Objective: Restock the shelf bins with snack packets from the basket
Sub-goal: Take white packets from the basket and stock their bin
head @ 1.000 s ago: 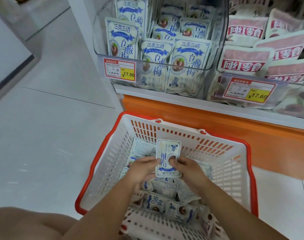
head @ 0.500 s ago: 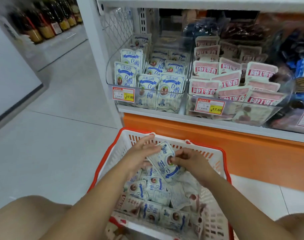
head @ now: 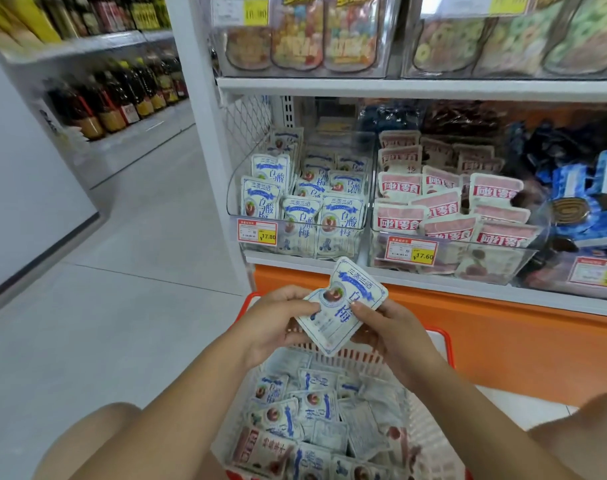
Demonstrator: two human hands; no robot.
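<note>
Way in is over the front wall of the plum-packet bin, open gap between its packets and the shelf board above, mesh panel blocking left, pink-packet bin tight against the right.

So the held-up packet reads 三蒸三晒 across the top, with 白 and 梅 below in blue. The blue-and-white packets in the left bin show the full 白酸梅. That bin's price tag says ¥17.80. The right bin has a tag saying ¥17.60, and its pink packets read 网红零食. The top shelf tag is too blurry to read.
</note>
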